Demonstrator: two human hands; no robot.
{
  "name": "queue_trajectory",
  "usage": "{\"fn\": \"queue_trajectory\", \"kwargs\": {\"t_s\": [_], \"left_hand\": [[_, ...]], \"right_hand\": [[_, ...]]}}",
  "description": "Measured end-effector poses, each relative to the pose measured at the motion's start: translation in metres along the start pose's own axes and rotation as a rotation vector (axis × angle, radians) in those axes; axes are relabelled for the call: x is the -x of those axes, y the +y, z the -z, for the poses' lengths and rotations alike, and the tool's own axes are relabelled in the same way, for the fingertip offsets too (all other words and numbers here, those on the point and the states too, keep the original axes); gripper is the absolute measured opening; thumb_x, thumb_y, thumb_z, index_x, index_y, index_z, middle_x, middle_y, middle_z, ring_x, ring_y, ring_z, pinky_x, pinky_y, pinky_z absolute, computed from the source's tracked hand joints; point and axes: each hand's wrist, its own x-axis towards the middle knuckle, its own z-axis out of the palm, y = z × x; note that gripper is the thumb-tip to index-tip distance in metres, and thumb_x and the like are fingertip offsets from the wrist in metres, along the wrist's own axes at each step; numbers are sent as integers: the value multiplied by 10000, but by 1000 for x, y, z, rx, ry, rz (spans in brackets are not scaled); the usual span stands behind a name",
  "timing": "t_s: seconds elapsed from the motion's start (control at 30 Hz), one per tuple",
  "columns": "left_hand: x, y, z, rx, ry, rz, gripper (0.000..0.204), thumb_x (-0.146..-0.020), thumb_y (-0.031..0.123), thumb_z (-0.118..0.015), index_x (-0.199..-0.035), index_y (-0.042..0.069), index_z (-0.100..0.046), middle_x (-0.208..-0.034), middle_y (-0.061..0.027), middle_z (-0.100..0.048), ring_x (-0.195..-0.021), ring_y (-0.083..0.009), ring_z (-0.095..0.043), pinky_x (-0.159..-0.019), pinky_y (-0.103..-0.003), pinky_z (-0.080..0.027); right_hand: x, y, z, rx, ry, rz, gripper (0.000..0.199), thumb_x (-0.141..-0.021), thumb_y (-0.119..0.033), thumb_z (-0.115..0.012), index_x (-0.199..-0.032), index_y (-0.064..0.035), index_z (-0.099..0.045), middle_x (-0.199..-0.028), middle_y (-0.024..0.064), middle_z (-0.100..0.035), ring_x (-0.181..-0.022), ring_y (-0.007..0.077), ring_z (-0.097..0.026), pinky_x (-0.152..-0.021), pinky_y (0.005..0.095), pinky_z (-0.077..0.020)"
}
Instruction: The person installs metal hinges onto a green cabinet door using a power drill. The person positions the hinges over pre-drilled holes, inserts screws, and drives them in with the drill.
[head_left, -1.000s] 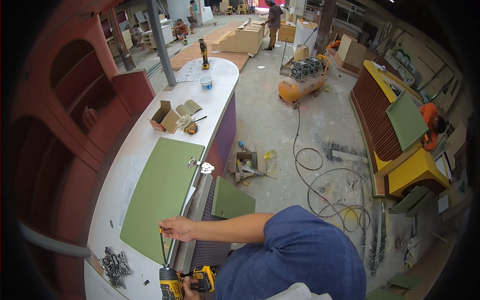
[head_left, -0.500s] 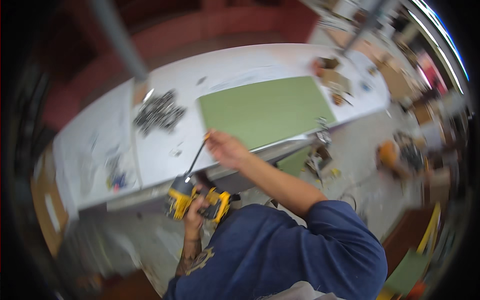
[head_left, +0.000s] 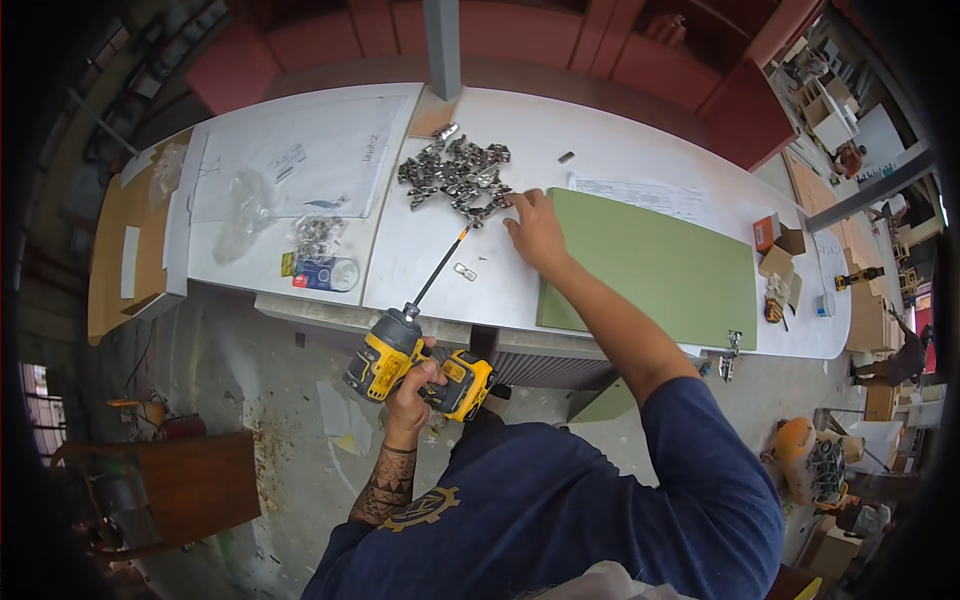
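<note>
Silver metal hinges [head_left: 455,178] lie heaped on the white surface [head_left: 530,130]; the right hand [head_left: 538,232], fingers spread, is at their edge. The left hand [head_left: 408,397] has its fingers around a yellow-and-black cordless driver [head_left: 383,360].

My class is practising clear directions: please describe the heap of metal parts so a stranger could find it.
Find the long white table, then the green board on it. Left of the board, beside the right hand, lies the heap of metal parts. Its jumbled silver shine sets it apart from the flat board.
</note>
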Motion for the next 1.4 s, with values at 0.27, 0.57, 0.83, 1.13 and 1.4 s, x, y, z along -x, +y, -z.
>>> {"fn": "queue_trajectory", "kwargs": {"t_s": [0.27, 0.57, 0.83, 1.13, 1.4], "left_hand": [[4, -5, 22, -29, 69, -28, 431, -895, 88, -626, -1295, -60, -558, -780, -51, -554, -717, -146, -540, -716, -315, -504], [9, -23, 6, -13, 45, -38, 385, -914, 56, -615, -1280, -58, -590, -789, -64, -622, -722, -151, -603, -734, -297, -521], [-1, -18, -18, -53, -111, 106, 391, -907, 62, -632, -1277, -58, -592, -801, -47, -578, -720, -140, -555, -728, -294, -499], [-19, -16, -59, -341, -249, 209, 468, -870, 120, -646, -1278, -92, -560, -775, -66, -576, -712, -163, -571, -718, -315, -517], [-23, -12, -62, -428, -332, 269, 481, -867, 127, -659, -1290, -82, -562, -798, -70, -590, -736, -163, -573, -736, -317, -506]], "right_hand": [[-44, 30, -23, 293, -194, 315, 296, -946, -119, -626, -1239, -130, -666, -1156, 65, -634, -1076, 282, -634, -909, 434, -525], [16, 37, 41, -381, 121, -122, 113, -966, -63, -634, -1042, -3, -693, -952, 187, -662, -926, 327, -641, -826, 406, -511], [221, 42, 104, -1474, 118, -1237, 270, -1106, -344, -515, -1141, -97, -618, -941, 20, -679, -792, 141, -656, -676, 329, -578], [272, 12, 56, -1296, 201, -1281, 481, -1029, -536, -624, -1089, -62, -573, -891, 7, -595, -724, 107, -609, -600, 276, -564], [267, 19, 40, -1018, 295, -1197, 571, -994, -523, -686, -1094, 32, -596, -840, 58, -630, -656, 111, -635, -548, 275, -549]]}}
